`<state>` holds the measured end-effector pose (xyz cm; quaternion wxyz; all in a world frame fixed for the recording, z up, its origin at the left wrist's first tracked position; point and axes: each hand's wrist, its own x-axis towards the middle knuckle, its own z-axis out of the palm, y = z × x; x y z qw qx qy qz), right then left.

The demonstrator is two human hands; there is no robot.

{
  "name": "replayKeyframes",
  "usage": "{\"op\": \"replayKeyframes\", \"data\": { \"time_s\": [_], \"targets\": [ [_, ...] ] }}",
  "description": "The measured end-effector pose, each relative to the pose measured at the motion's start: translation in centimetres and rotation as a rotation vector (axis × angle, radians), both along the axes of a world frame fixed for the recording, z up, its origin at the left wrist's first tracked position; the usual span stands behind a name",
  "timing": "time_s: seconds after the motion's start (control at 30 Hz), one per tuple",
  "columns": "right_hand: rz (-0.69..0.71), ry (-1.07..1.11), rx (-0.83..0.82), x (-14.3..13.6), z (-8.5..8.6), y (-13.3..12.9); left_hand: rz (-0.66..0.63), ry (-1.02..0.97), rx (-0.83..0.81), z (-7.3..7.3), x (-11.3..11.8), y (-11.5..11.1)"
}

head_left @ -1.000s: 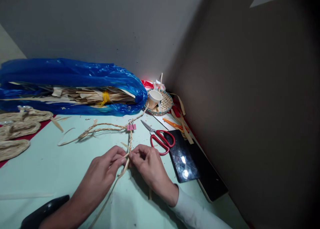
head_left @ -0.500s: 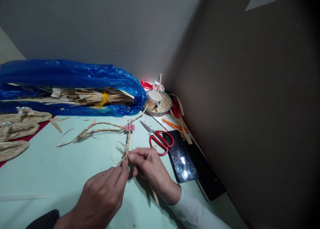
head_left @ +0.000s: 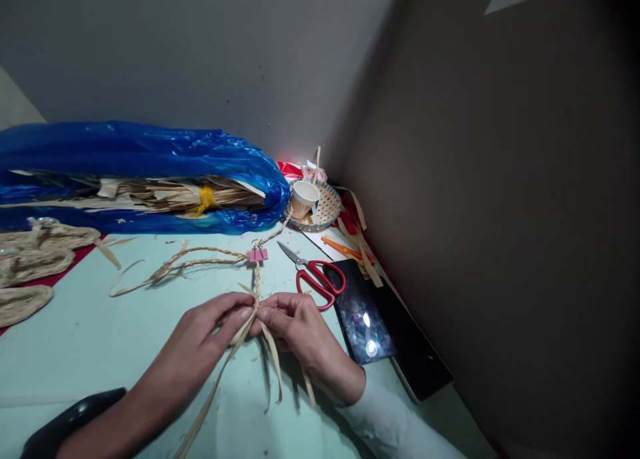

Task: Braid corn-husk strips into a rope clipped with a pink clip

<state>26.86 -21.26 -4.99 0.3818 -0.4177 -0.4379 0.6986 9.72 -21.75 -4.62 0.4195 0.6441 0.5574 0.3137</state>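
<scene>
The braid (head_left: 257, 280) is straw-coloured with a plaited pattern, its clip (head_left: 259, 255) pink, the table (head_left: 125, 352) pale mint. The far-left bag (head_left: 125, 142) is blue, its bundle (head_left: 145, 195) tan with a yellow tie (head_left: 205, 199). Right, red-handled scissors (head_left: 320, 282) and a black device (head_left: 357, 312); far, a tan basket (head_left: 330, 202) specked dark, with a blue-green rim.

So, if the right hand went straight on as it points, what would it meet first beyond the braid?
Probably the left hand, whose fingertips lie just across the braid; depth is unclear.

Cup (head_left: 303, 207) in basket (head_left: 329, 209), bag (head_left: 125, 145) left of basket, braid (head_left: 257, 279) left of scissors (head_left: 301, 263)
</scene>
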Motion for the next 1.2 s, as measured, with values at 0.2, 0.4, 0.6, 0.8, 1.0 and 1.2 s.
{"op": "replayKeyframes", "data": {
  "time_s": [0.2, 0.4, 0.6, 0.8, 1.0, 1.2],
  "targets": [
    [0.009, -0.191, 0.242, 0.2, 0.2, -0.1, -0.047, -0.361, -0.451, -0.8, 0.8, 1.2],
    [0.065, -0.862, 0.608, 0.5, 1.2, -1.2, 0.000, -0.158, -0.253, -0.9, 0.7, 0.6],
    [0.030, -1.191, 0.933, 0.1, 0.9, -2.6, 0.103, -0.097, -0.185, -0.3, 1.4, 0.2],
    [-0.024, -1.305, 1.184, -1.2, 0.0, -3.7, 0.145, -0.199, -0.219, -0.3, 1.4, 0.1],
    [-0.084, -1.281, 1.366, -1.8, -1.2, -3.6, 0.254, -0.377, -0.505, -0.4, 1.3, -0.4],
    [-0.051, -0.984, 1.038, -0.4, 1.0, -2.6, 0.253, -0.368, -0.471, -0.1, 0.8, -0.4]
  ]
}}
